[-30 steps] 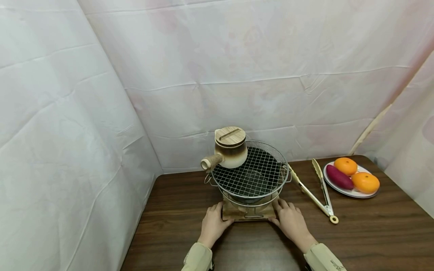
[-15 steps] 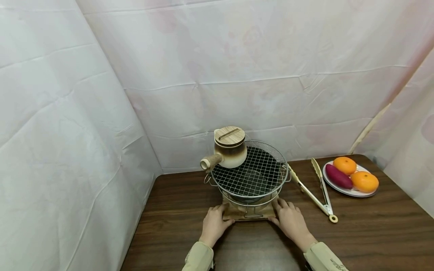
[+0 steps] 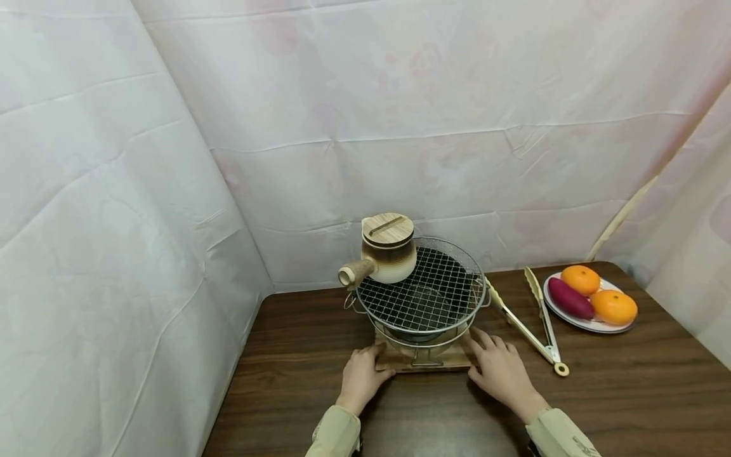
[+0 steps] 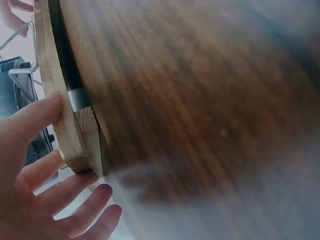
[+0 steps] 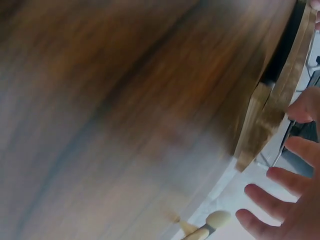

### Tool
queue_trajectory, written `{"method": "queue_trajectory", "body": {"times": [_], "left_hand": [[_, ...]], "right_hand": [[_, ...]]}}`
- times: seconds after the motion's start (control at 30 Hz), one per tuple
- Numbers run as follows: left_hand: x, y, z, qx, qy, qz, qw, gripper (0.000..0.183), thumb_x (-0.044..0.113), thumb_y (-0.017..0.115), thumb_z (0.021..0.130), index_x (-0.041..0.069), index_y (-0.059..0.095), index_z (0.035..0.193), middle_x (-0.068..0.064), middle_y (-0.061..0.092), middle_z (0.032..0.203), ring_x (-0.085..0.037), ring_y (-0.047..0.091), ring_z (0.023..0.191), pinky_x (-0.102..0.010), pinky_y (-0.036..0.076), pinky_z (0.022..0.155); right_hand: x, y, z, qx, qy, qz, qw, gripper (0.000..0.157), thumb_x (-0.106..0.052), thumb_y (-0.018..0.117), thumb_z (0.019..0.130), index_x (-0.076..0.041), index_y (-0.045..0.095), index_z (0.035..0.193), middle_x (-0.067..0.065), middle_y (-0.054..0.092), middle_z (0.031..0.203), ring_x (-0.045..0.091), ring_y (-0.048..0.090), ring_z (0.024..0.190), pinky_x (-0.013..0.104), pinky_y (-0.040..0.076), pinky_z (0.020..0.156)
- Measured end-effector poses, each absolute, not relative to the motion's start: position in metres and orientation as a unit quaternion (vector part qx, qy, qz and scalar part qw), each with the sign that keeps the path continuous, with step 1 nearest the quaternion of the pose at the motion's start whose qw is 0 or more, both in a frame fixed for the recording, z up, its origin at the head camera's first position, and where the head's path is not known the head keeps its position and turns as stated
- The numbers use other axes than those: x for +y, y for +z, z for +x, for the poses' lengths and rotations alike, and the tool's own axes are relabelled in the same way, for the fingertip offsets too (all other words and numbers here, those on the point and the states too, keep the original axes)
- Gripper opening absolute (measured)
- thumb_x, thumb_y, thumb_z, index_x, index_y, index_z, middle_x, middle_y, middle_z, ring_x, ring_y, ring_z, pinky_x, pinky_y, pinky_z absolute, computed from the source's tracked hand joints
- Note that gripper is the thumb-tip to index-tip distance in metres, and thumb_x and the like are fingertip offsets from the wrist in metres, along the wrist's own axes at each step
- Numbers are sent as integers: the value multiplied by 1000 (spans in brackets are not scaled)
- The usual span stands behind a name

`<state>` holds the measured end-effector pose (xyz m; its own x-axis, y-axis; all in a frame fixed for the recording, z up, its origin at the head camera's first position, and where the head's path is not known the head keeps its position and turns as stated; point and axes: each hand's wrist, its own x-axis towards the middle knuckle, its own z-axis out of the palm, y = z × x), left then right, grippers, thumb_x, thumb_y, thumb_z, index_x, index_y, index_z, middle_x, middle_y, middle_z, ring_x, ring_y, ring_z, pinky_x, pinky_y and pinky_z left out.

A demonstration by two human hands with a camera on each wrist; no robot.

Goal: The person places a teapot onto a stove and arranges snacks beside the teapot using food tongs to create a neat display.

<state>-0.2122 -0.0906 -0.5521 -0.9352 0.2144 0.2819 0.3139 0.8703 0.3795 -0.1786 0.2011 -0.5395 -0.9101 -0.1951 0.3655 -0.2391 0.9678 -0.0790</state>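
Note:
A round wire grill [image 3: 425,298] stands on a wooden board [image 3: 400,363] on the dark table. A brown-and-cream teapot [image 3: 388,260] with a wooden lid and side handle sits on the grill's left part. My left hand [image 3: 360,381] grips the board's near left corner. In the left wrist view the thumb [image 4: 42,115] lies on the board's front edge, with the other fingers round the corner. My right hand [image 3: 502,371] is beside the near right corner, fingers spread and loosely bent, holding nothing. In the right wrist view its thumb [image 5: 302,107] is close to the board [image 5: 267,117].
Tongs [image 3: 551,352] lie spread right of the grill. Farther right stands a plate [image 3: 599,327] with two oranges [image 3: 613,308] and a purple sweet potato [image 3: 570,298]. A pale curtain [image 3: 400,127] hangs behind and beside the table [image 3: 297,355].
My right hand has let go of the board's right corner and moved slightly right. The left hand stays at its corner. Grill and teapot have not moved.

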Motion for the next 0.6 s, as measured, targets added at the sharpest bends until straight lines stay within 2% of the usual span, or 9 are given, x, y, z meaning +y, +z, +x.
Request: {"method": "queue_trajectory", "body": {"times": [0.23, 0.6], "left_hand": [[-90, -552, -212, -962, -211, -131, 116, 56, 38, 86, 66, 16, 71, 115, -5, 75, 107, -26, 68, 89, -40, 55, 72], [-90, -553, -212, -959, -213, -132, 131, 54, 37, 87, 65, 16, 72, 113, -4, 75, 106, -26, 68, 85, -40, 55, 68]], "right_hand": [[219, -538, -181, -975, 67, 95, 187, 57, -27, 70, 75, -14, 61, 130, 16, 58, 133, 39, 61, 106, 56, 48, 79], [249, -539, -193, -977, 78, 58, 191, 59, -30, 74, 76, -12, 59, 130, 22, 56, 133, 47, 57, 109, 61, 47, 80]]}}
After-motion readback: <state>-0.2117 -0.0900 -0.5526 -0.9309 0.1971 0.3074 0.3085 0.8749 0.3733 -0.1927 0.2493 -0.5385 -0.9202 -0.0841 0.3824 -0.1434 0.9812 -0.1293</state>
